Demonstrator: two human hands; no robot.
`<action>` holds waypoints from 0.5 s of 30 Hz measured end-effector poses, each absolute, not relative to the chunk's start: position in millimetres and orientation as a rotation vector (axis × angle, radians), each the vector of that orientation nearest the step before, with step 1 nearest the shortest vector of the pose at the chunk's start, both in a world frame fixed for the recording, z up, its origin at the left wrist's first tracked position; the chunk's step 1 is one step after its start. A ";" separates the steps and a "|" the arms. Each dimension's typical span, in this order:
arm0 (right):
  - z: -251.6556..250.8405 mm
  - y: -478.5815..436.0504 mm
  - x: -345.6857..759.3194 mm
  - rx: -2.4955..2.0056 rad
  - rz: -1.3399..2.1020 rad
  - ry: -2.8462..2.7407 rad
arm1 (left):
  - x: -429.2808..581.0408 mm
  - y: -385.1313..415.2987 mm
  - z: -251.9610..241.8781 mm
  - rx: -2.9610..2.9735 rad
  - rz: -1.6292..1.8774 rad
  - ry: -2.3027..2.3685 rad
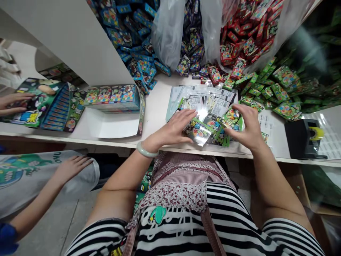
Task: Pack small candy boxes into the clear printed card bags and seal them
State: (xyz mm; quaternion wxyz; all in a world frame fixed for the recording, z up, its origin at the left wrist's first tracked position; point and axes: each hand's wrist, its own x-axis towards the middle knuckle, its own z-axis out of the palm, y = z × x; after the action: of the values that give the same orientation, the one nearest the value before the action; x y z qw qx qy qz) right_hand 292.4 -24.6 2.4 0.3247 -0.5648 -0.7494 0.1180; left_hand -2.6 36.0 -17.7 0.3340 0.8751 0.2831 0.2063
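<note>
My left hand (179, 128) lies at the left side of a pile of small printed packets, its fingers and thumb spread apart. Close to its thumb is a black-and-green packet (199, 132) with a shiny clear edge. My right hand (248, 125) is curved around a small green printed packet (231, 118), thumb at the lower end and fingertips at the upper end. Other dark packets (213, 122) overlap between the two hands. Behind them, flat plastic sleeves with white barcode labels (220, 106) lie fanned out.
Heaps of blue boxes (144, 67), purple boxes (193, 46), red boxes (247, 42) and green boxes (279, 85) line the back. An open white carton (112, 124) holds a row of boxes. A tape dispenser (301, 138) stands right. At left are a co-worker's hands (70, 169) and a display box (34, 103).
</note>
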 end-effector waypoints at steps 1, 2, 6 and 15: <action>1.2 -28.0 298.1 -1.468 0.339 -1.977 | -7.0 38.9 -18.6 2.399 0.395 0.691; -0.7 -31.4 301.7 -1.445 0.377 -1.994 | -9.0 41.6 -20.0 2.475 0.268 0.657; -9.4 -41.6 305.8 -1.445 0.460 -1.901 | -3.8 49.3 -24.6 2.602 0.075 0.621; 11.2 -46.3 289.2 -1.457 0.248 -1.975 | -7.4 47.0 -15.2 2.649 0.405 0.722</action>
State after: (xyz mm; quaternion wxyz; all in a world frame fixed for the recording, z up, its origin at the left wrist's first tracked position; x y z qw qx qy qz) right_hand 289.2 -46.3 11.2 0.3310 -0.5572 -0.7556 0.0949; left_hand -7.4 47.0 -15.2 0.1821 0.9385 0.2559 0.1435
